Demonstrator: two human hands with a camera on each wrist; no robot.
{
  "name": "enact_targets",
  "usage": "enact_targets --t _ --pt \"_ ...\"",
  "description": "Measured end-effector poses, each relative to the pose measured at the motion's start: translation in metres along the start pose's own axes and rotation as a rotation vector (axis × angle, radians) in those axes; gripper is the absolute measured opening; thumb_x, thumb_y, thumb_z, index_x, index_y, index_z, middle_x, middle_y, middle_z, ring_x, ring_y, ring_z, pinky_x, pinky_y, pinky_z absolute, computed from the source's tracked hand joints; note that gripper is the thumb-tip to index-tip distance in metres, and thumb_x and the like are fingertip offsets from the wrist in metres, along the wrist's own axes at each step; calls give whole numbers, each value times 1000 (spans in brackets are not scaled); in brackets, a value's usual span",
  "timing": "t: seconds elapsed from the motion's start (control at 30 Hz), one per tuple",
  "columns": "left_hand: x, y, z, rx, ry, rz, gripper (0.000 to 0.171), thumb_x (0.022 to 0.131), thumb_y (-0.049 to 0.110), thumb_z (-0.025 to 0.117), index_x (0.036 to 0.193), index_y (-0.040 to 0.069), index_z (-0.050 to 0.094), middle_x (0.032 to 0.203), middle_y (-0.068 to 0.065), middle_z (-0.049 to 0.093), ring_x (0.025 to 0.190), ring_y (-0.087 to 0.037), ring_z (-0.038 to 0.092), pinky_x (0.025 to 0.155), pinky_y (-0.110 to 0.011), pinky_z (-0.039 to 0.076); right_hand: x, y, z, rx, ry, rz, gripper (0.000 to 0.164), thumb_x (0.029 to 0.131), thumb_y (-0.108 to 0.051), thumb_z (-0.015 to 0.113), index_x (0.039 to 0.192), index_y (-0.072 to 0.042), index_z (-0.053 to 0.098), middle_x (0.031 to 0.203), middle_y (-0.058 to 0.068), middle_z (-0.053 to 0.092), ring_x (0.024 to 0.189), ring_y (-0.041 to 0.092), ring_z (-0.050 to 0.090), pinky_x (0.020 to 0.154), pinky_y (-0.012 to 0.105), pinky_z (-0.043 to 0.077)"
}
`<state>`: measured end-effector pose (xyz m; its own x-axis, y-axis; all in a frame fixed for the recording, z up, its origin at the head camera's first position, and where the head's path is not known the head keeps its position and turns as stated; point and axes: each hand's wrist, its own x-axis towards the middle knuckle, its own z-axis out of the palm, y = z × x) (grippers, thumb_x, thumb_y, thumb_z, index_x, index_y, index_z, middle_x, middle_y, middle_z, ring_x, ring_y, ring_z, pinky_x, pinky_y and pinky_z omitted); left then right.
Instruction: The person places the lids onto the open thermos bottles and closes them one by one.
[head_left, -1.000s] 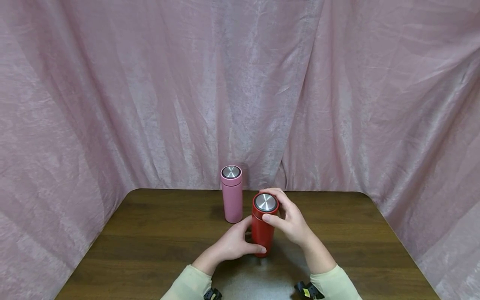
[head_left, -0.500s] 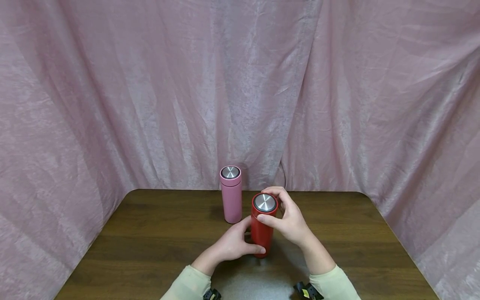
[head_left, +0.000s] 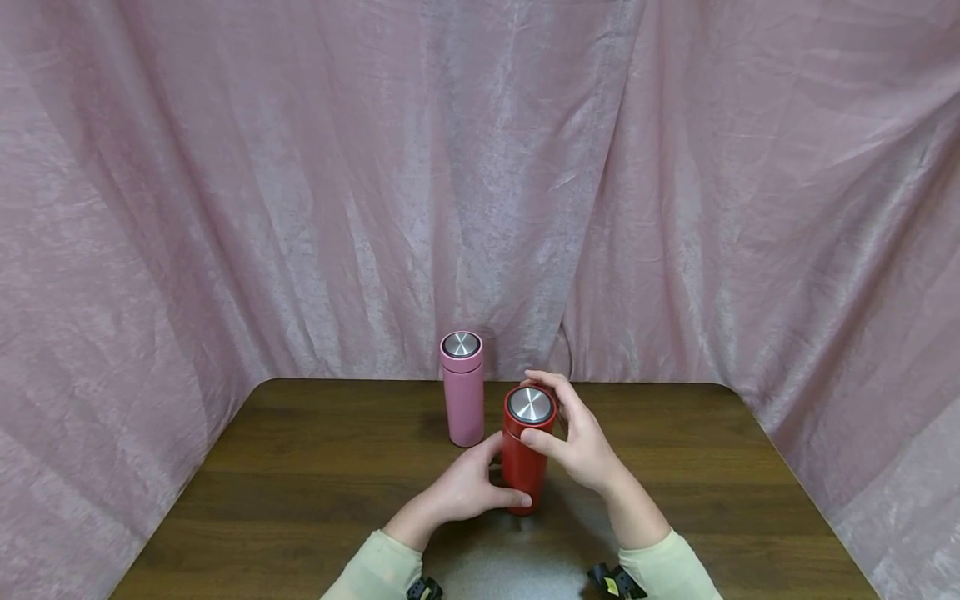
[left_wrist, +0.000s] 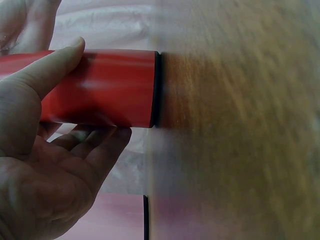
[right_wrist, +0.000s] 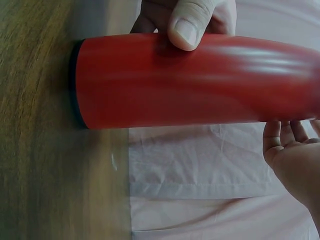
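A red thermos bottle (head_left: 523, 467) stands upright on the table, its lid (head_left: 531, 406) topped with a shiny steel disc. My left hand (head_left: 465, 486) grips the lower body from the left, thumb across the front; the left wrist view shows its fingers behind the red bottle (left_wrist: 107, 90). Up at the lid, my right hand (head_left: 585, 442) pinches with the thumb in front and the fingers round the far side. In the right wrist view the bottle's red body (right_wrist: 175, 85) reaches down to a black base ring.
A pink thermos bottle (head_left: 465, 400) of the same shape stands upright behind and to the left of the red one. The brown wooden table (head_left: 300, 483) ends at the back against a pink curtain (head_left: 360, 208).
My right thumb shifts slightly left across the lid's front, then partly back, while the index finger lifts a little at the far side. The left hand and both bottles stay in place.
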<state>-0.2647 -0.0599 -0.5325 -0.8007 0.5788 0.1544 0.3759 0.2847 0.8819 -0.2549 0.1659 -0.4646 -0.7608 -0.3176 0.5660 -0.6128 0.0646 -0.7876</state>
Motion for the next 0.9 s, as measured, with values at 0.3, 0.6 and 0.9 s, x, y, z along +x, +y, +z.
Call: enact_targets --t 0.3,0.6,0.9 --pt "-2 2 0 -5 2 -17 65 85 24 100 140 29 65 131 15 72 130 -15 69 112 -37 55 1 4 -3 97 -88 -67 67 100 -3 67 164 -2 48 144 18 58 130 22 64 110 31 52" --pt "-1 1 0 15 2 -11 67 85 25 100 142 27 64 132 14 72 129 -15 69 112 -38 55 3 2 -3 126 -94 -73 57 99 -1 67 155 4 55 141 20 60 129 24 64 110 31 52" --pt "-1 1 0 2 -2 -1 67 86 23 99 143 25 63 132 13 71 128 -14 70 112 -35 54 2 0 -4 59 -10 6 56 94 0 81 147 -3 61 137 15 69 124 19 68 109 28 52"
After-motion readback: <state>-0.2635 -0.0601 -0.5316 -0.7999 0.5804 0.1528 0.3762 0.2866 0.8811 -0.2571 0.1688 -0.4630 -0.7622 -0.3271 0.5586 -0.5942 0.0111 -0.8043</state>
